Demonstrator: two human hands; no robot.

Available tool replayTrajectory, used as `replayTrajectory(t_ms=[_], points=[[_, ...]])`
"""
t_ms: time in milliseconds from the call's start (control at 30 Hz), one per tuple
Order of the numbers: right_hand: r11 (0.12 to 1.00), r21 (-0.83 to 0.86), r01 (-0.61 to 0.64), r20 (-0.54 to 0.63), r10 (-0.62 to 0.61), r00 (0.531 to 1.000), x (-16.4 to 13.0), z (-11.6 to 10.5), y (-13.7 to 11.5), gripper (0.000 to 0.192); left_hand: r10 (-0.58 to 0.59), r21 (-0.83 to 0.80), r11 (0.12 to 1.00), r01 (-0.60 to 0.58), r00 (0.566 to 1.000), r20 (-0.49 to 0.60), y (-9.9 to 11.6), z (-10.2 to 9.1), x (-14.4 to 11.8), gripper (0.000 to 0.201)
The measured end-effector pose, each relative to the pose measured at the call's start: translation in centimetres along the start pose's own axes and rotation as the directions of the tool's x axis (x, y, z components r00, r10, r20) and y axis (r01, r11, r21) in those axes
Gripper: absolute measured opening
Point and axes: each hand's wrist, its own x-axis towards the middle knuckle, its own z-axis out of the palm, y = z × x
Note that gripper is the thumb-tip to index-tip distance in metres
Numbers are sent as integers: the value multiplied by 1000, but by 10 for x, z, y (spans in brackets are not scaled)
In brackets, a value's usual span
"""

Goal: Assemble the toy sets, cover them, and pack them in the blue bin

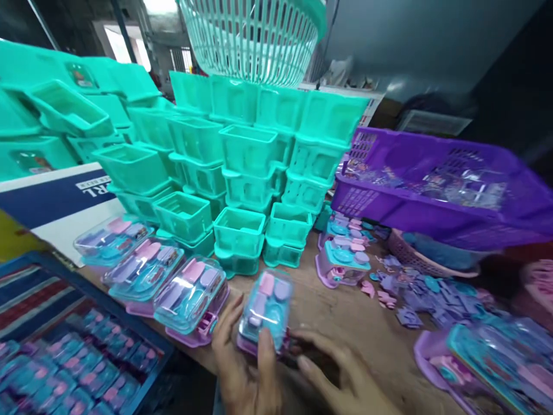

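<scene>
In my left hand [248, 363] is a small toy box [266, 308] with a clear domed lid over turquoise, pink and lilac pieces; its base is purple. My thumb presses the near end and my fingers wrap the left side. My right hand [337, 369] is at the box's lower right side, thumb and forefinger apart; a blurred dark gap makes contact there hard to judge. Left of my hands stand several similar lidded boxes [190, 294] in a row. To the right, an unlidded toy box [343, 262] shows its turquoise top and pink side.
Stacked turquoise bins [246, 150] rise behind, under a turquoise basket [254, 40]. A purple crate [432, 219] holds clear parts. Loose lilac pieces [444, 302] lie on the wooden table [363, 328]. A blue crate [151, 380] of finished-looking boxes sits lower left; another toy box [488, 369] lower right.
</scene>
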Motion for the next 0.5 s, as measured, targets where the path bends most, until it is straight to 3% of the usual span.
replayTrajectory(t_ms=[67,133,200,267,367,433,500], points=[[988,-103,112,-47,-117,992,33,-11,-3,35,309,126,941,-313,950,54,-8,-8,7,37],[944,-307,120,-301,-215,929,66,-32,0,36,437,252,845,-473,880,187,-14,-17,16,33],[880,-471,-61,-544,-236,805,95,-55,8,46,474,318,787,-528,849,235,-16,-23,23,35],[834,-490,-254,-637,-144,758,113,-70,18,67,494,337,774,-536,844,209,-15,-27,25,42],[817,-495,-295,-597,-73,799,110,-71,31,70,550,299,766,-569,821,153,-8,-26,11,53],[837,-507,-205,-535,-119,836,88,-63,34,66,572,196,777,-598,801,173,-1,-20,-7,59],[871,-487,-62,-422,-173,890,58,-60,32,63,534,75,819,-569,803,264,3,-11,-25,63]])
